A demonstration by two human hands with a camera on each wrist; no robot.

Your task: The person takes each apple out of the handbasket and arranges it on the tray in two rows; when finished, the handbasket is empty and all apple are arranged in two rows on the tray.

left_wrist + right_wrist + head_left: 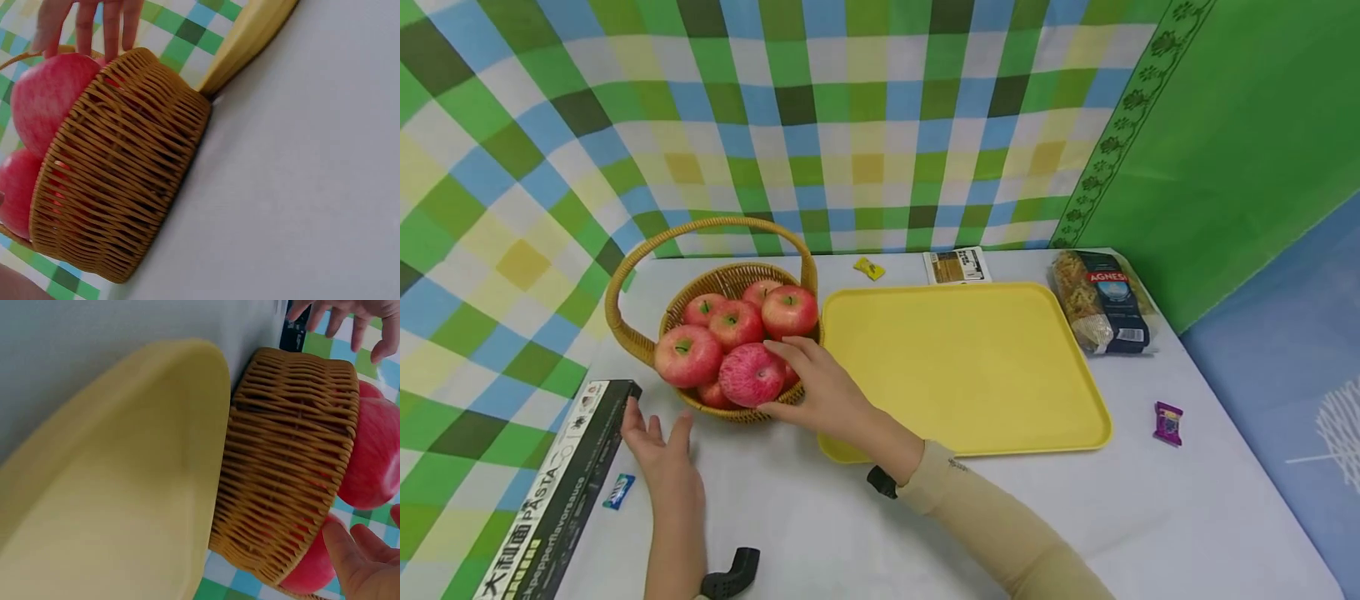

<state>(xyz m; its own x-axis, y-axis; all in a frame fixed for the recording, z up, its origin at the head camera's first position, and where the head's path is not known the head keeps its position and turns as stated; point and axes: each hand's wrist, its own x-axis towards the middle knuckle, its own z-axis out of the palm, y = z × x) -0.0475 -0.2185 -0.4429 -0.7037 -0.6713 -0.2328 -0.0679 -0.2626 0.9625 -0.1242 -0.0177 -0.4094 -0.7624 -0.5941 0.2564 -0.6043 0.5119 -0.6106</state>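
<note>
A wicker basket (741, 271) with a tall arched handle stands at the left of the table, heaped with several red apples. My right hand (820, 387) reaches over the basket's right side. Its fingers spread about the right edge of the front apple (751, 375), fingertips close to it; firm contact is unclear. In the left wrist view, the right hand's fingers (106, 28) hang down just above an apple (53, 103). My left hand (662, 454) is held at the basket's front left, fingers apart, holding nothing. The right wrist view shows it (356, 319) beyond the basket.
A yellow tray (962, 367) lies right of the basket. A black pasta box (561, 483) runs along the left edge, near a blue wrapped candy (618, 492). Behind are a yellow candy (868, 267) and a flat packet (957, 266). Rightward lie a pasta bag (1101, 300) and purple candy (1168, 423).
</note>
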